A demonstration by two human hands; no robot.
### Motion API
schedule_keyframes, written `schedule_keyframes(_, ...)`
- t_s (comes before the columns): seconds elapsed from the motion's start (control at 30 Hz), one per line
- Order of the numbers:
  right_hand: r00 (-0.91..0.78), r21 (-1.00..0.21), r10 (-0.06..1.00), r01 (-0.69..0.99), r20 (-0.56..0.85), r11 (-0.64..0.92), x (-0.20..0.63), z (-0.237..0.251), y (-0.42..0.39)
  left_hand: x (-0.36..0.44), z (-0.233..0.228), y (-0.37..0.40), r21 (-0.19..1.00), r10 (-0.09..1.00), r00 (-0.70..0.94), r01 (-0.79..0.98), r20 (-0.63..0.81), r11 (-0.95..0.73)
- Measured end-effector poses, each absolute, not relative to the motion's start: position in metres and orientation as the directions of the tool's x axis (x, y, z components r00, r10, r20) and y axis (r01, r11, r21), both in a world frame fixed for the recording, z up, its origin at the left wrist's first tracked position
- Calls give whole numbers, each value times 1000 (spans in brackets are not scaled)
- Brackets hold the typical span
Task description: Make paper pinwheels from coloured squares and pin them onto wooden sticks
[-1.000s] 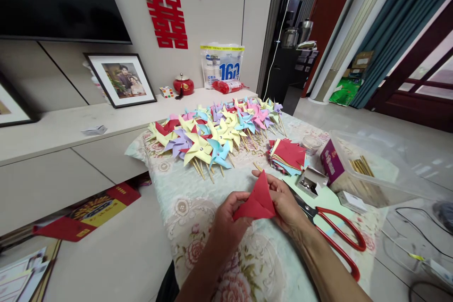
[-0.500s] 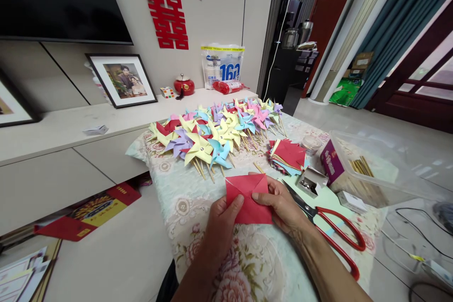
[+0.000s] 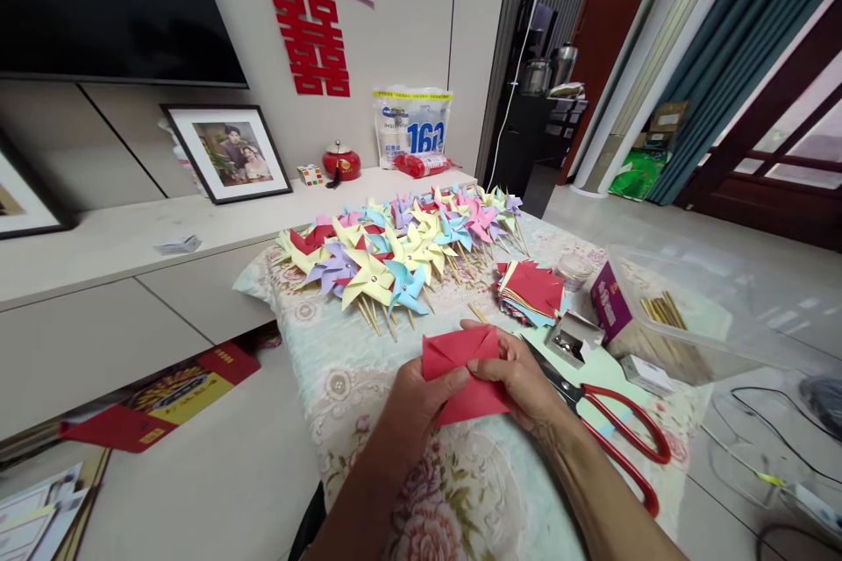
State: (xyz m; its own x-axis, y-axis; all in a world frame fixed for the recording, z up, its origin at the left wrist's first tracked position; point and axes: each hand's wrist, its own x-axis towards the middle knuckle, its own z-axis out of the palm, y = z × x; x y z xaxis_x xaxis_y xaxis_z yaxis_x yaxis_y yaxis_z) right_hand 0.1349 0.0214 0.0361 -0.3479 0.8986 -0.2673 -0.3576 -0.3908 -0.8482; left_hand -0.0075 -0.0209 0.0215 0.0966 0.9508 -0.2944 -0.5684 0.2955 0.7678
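A square of red paper (image 3: 470, 401) with diagonal creases or cuts at its corners is held above the flowered tablecloth. My left hand (image 3: 417, 399) grips its left side, thumb on top near the middle. On the right side, my right hand (image 3: 517, 377) pinches the same sheet, its thumb close to the left thumb; the fingers beneath are partly hidden. Red-handled scissors (image 3: 579, 393) lie beside my right forearm, blades pointing away. Behind them sits a stack of cut paper squares (image 3: 531, 289), a red one on top. Many finished paper pinwheels (image 3: 401, 250) on sticks cover the table's far side.
A small open box of metal pins (image 3: 574, 340) and a white box (image 3: 648, 374) stand right of the stack. Beyond is a clear plastic bin (image 3: 697, 351) holding wooden sticks (image 3: 664, 311). A low cabinet (image 3: 118, 259) runs along the wall with a framed photo (image 3: 230, 153).
My left thumb has slid right across the red paper, near the right thumb. The paper has tilted slightly, its lower edge now slanting. The view has shifted a little.
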Motion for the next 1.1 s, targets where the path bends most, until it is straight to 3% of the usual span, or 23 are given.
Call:
schedule_keyframes(0.2, -396, -835, 909, -449, -134, -319, 137, 39, 22, 0, 25, -6, 783, 953, -7, -572, -304, 245)
schedule_keyframes(0.4, -290, -856, 943, -434, -163, -282, 140, 39, 26, 16, 21, -2, 773, 945, -126, -612, -303, 167)
schedule_keyframes(0.77, -302, -864, 940, -418, -158, -280, 142, 45, 26, 7, 31, -12, 673, 969, 50, -710, -243, 205)
schedule_keyframes(1.1, -377, -887, 916, -365, -138, -284, 141, 37, 26, 8, 18, -9, 746, 945, -83, -638, -315, 192)
